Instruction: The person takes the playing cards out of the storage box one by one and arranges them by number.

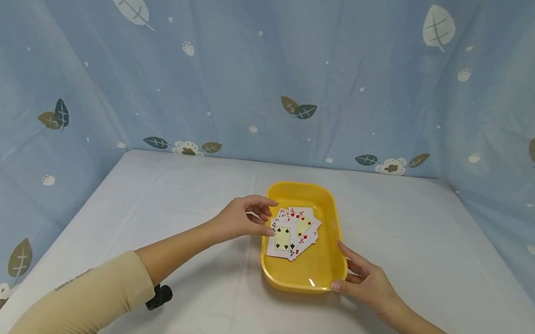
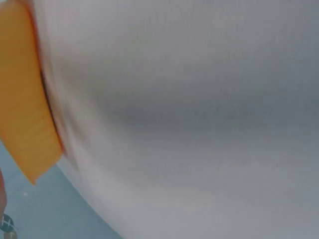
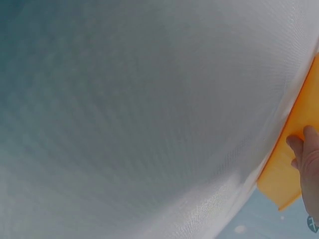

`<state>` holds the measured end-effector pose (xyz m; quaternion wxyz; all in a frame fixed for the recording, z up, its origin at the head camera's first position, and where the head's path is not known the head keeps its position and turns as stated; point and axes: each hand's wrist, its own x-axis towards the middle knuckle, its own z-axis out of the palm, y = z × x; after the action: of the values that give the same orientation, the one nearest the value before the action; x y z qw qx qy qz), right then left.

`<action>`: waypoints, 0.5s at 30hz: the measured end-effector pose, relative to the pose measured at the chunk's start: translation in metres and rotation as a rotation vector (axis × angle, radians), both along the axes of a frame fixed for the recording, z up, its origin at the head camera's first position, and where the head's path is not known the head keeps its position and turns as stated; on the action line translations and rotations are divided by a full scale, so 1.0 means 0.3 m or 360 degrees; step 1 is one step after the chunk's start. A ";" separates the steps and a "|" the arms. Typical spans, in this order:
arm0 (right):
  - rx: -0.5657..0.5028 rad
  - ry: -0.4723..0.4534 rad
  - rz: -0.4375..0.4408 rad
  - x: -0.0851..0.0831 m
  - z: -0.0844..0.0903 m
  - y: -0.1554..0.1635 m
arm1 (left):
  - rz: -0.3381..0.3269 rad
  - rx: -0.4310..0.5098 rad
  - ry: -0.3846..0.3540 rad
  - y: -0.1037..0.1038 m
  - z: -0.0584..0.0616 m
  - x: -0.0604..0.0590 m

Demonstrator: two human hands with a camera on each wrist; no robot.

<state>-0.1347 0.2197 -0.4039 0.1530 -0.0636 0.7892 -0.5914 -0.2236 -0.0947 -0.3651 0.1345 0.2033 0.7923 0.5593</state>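
Observation:
A yellow plastic tray sits in the middle of the white table, and it shows blurred in the left wrist view and the right wrist view. Several playing cards lie fanned face up inside it, a four of spades on top. My left hand hovers at the tray's left rim with loosely curled fingers, its thumb tip at the top card's left edge. My right hand cups the tray's near right corner from outside, fingers fairly straight along the wall. One fingertip touches that wall.
The white table is walled on three sides by a blue curtain with a leaf print. A small black object lies on the table under my left forearm.

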 end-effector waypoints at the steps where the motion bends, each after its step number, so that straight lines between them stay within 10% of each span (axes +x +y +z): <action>1: 0.0000 0.0000 0.0000 0.000 0.000 0.000 | -0.0013 -0.0026 0.0036 0.005 0.004 -0.009; 11: 0.0018 0.0017 0.0004 -0.001 0.003 0.001 | -0.0353 -0.0257 0.0450 0.079 0.008 -0.120; 15: 0.0009 0.0034 0.0017 -0.004 0.002 -0.001 | -0.0517 -0.0366 0.0409 0.100 0.007 -0.170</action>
<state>-0.1358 0.2193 -0.4031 0.1477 -0.0737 0.7921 -0.5877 -0.2747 -0.0647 -0.3631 0.1429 0.3810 0.8184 0.4058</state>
